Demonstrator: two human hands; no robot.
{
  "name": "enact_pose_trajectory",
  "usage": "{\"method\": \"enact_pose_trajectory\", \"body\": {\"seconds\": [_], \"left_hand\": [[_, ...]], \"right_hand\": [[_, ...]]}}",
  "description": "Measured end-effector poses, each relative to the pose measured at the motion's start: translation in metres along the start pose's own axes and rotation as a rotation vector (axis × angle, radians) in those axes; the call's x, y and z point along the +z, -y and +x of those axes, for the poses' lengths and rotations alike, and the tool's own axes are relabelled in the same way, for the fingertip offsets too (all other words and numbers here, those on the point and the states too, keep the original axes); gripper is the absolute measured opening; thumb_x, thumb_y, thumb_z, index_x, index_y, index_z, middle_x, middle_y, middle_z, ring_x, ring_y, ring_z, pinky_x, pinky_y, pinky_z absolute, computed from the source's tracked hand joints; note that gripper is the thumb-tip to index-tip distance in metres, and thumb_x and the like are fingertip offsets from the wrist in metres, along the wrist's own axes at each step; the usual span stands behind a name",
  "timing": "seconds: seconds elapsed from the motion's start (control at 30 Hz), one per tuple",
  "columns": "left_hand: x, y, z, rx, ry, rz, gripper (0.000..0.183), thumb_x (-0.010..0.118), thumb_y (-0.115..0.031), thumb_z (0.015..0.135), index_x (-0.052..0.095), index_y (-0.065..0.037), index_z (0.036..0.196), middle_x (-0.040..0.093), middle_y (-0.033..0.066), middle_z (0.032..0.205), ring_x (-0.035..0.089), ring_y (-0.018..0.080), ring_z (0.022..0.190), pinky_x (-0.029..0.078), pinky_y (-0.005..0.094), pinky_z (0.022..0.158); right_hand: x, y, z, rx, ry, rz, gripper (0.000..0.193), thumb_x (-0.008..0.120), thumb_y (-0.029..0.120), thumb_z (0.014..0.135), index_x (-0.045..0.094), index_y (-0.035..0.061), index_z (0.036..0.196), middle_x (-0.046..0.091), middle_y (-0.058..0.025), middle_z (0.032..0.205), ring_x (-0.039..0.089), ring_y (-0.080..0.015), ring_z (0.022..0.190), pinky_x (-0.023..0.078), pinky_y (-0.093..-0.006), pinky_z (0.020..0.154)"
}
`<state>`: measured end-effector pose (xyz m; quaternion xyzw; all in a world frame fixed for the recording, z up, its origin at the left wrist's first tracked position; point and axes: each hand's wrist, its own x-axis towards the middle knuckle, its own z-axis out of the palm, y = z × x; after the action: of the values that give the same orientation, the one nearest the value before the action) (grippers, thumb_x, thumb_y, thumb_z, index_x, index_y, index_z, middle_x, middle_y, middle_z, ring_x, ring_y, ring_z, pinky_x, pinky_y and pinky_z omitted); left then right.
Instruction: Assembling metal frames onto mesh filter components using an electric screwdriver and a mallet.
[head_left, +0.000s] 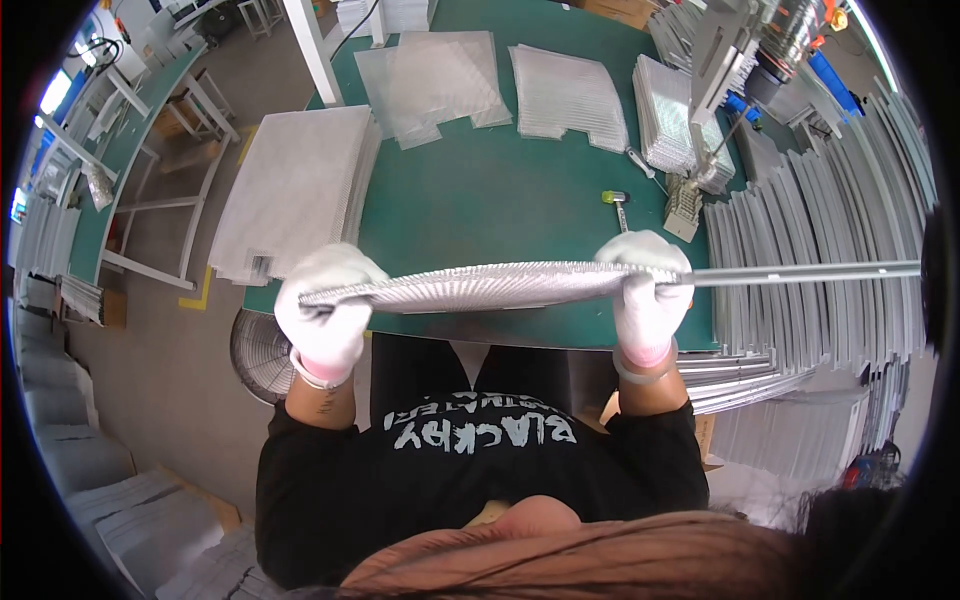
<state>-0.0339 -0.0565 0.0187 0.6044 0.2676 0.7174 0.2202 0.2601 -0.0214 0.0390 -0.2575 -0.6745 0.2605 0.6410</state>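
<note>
My left hand (330, 305), in a white glove, is closed round the left end of a silvery, ribbed mesh panel (490, 285). My right hand (645, 295), gloved too, grips the panel's right end. The panel is seen nearly edge-on, bowed a little, above the near edge of the green table (450, 200). From the right hand a long, thin metal channel strip (800, 273) runs off to the right. Whether it is joined to the panel is hidden by the glove. A mallet (617, 200) with a yellow-green head lies just beyond the right hand.
A tall stack of white mesh sheets (290, 180) stands at the table's left. Loose clear sheets (440, 80) and notched panels (568, 95) lie at the back. A screwdriver (645, 165) and a clamp-like metal fixture (685, 205) are at the right, beside racked metal strips (800, 220).
</note>
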Motion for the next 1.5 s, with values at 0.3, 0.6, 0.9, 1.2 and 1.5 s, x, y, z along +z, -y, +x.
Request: {"method": "enact_pose_trajectory", "body": {"seconds": [0.3,0.6,0.9,1.2,1.5], "left_hand": [[-0.025,-0.025,-0.026,0.141,0.588,0.048,0.005,0.069,-0.011,0.075,0.070,-0.012,0.080,0.071,0.0047,0.081,0.067,0.0208,0.071,0.048,0.0374,0.062],[-0.019,-0.030,-0.024,0.381,0.824,-0.210,0.010,0.068,-0.012,0.068,0.063,-0.003,0.070,0.067,0.0073,0.076,0.064,0.0176,0.057,0.047,0.0285,0.044],[-0.007,-0.014,-0.018,0.222,0.455,-0.132,0.021,0.066,-0.022,0.085,0.061,-0.002,0.078,0.068,0.0097,0.072,0.067,0.0266,0.060,0.048,0.0363,0.051],[-0.045,0.025,-0.070,-0.176,1.187,0.189,0.054,0.068,-0.022,0.084,0.053,-0.002,0.132,0.055,0.0187,0.133,0.055,0.0348,0.118,0.046,0.0440,0.098],[-0.043,0.078,-0.078,-0.179,1.207,0.376,0.044,0.068,-0.020,0.082,0.057,-0.006,0.122,0.060,0.0155,0.123,0.058,0.0324,0.109,0.046,0.0432,0.097]], "right_hand": [[-0.011,0.001,-0.044,-0.133,0.025,0.149,0.060,0.057,0.033,0.099,0.026,0.0123,0.053,0.043,-0.0026,0.046,0.046,-0.0161,0.037,0.025,-0.0302,0.039],[-0.045,0.008,-0.067,-0.375,0.492,0.241,0.039,0.065,0.022,0.090,0.044,0.0060,0.060,0.055,-0.0114,0.060,0.058,-0.0213,0.049,0.036,-0.0281,0.036],[0.009,-0.054,-0.129,0.056,-0.209,-0.136,0.086,0.066,0.037,0.094,0.013,0.0193,0.158,0.058,-0.0187,0.118,0.061,-0.0196,0.079,0.054,-0.0321,0.072],[-0.019,-0.062,-0.165,-0.236,0.078,0.100,0.056,0.054,0.023,0.098,0.033,0.0060,0.147,0.063,-0.0178,0.098,0.061,-0.0271,0.078,0.052,-0.0415,0.067],[-0.026,-0.068,-0.172,-0.289,0.114,0.046,0.058,0.052,0.028,0.100,0.032,0.0082,0.151,0.062,-0.0175,0.098,0.059,-0.0246,0.076,0.051,-0.0388,0.065]]}}
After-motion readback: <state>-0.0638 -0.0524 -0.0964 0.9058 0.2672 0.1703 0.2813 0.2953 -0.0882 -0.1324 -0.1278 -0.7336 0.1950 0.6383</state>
